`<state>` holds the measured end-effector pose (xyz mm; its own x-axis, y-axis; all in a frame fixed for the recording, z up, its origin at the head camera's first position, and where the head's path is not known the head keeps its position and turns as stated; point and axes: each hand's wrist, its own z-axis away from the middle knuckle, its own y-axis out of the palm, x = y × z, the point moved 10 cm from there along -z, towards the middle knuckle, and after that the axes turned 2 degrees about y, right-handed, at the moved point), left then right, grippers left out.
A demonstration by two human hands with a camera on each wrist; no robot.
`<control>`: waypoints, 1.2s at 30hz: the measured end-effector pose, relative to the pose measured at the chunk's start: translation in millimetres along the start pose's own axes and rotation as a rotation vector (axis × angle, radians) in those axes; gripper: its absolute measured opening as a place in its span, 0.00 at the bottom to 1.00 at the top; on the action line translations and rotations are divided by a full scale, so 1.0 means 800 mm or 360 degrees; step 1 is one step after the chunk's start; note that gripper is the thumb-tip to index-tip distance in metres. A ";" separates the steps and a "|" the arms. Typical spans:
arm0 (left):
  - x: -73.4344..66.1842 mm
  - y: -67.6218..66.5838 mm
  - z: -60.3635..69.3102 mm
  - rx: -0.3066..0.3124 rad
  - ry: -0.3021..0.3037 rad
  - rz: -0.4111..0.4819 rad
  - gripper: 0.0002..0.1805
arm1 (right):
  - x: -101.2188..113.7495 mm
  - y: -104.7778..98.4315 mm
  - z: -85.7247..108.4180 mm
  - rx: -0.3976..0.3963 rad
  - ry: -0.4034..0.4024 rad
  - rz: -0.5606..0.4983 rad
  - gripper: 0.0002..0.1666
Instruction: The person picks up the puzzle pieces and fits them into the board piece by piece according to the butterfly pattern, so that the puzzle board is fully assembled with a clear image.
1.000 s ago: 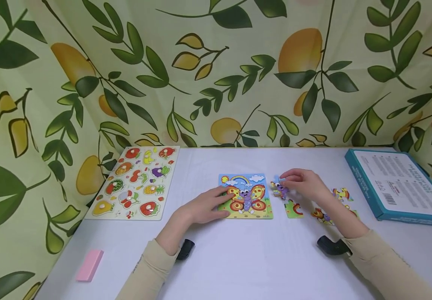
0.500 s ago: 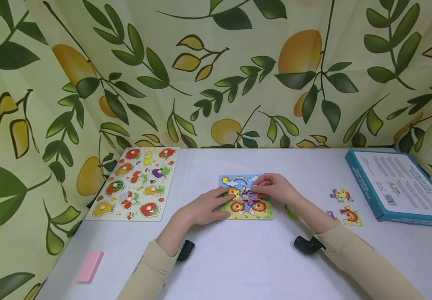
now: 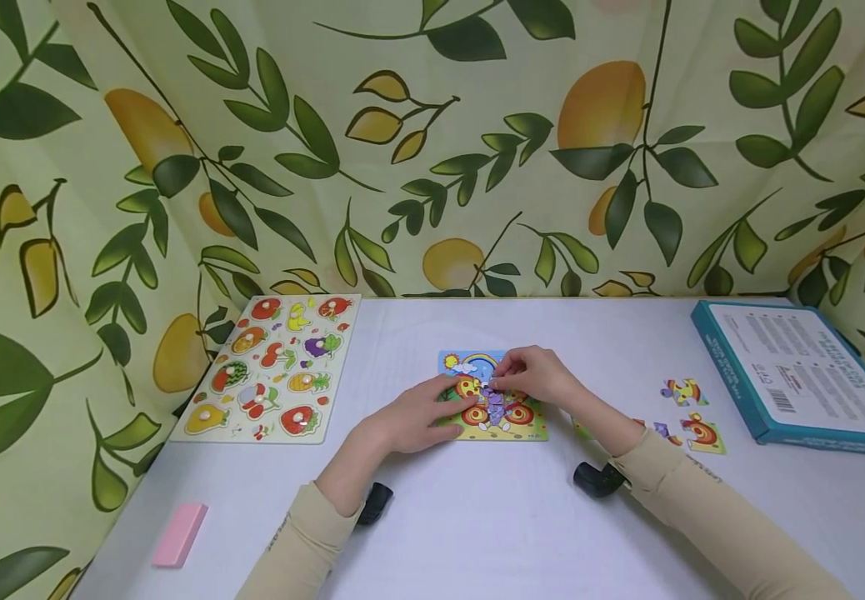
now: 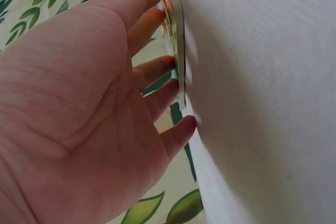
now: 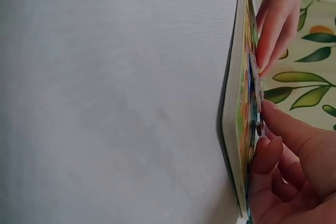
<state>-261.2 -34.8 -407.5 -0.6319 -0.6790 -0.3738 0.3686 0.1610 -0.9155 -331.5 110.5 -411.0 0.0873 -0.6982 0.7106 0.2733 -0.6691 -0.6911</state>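
Note:
The butterfly puzzle board [image 3: 526, 427] lies flat on the white table in the head view. My left hand [image 3: 410, 417] rests on its left side, fingers extended; in the left wrist view the hand [image 4: 100, 93] has its fingertips along the board's edge. My right hand [image 3: 541, 377] pinches a small puzzle piece [image 3: 489, 390] over the board's middle. Seen from the right wrist, that piece [image 5: 258, 93] stands just above the board [image 5: 231, 119], between the right hand [image 5: 294, 171] and the left hand's fingers. Whether it touches the board is unclear.
Loose puzzle pieces [image 3: 702, 433] lie right of the board, some partly behind the right forearm. A blue and white box [image 3: 807, 367] stands at the right. The fruit board [image 3: 275, 367] lies at the back left, a pink block [image 3: 181, 534] at the front left.
My right hand has carried the piece leftwards from beside the board to over its middle. My left hand stays at the left side, its index finger now reaching slightly further in.

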 end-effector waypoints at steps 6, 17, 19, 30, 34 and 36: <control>-0.003 0.000 0.000 0.0002 0.0010 -0.0020 0.28 | 0.001 0.002 -0.002 0.0019 -0.0025 0.0039 0.11; -0.001 0.002 0.000 0.0020 -0.0044 -0.0034 0.29 | 0.005 0.004 -0.003 0.0016 -0.0021 0.0069 0.11; -0.001 0.001 0.000 0.0013 -0.0043 -0.0038 0.28 | 0.004 0.004 -0.004 0.0013 -0.0018 0.0071 0.11; -0.003 0.000 0.001 -0.0012 -0.0047 -0.0022 0.28 | 0.005 0.007 -0.006 0.0019 -0.0056 0.0064 0.09; -0.004 -0.002 0.000 -0.0040 -0.0014 -0.0036 0.27 | 0.006 0.007 -0.005 0.0061 -0.0095 0.0071 0.06; -0.007 -0.004 -0.002 -0.0063 0.0028 -0.0067 0.26 | 0.008 0.008 -0.003 0.0090 -0.0133 0.0093 0.07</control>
<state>-260.0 -30.2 -403.1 -0.6583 -0.6730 -0.3372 0.3143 0.1613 -0.9355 -331.8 101.1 -411.4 0.1835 -0.7103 0.6796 0.3189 -0.6109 -0.7246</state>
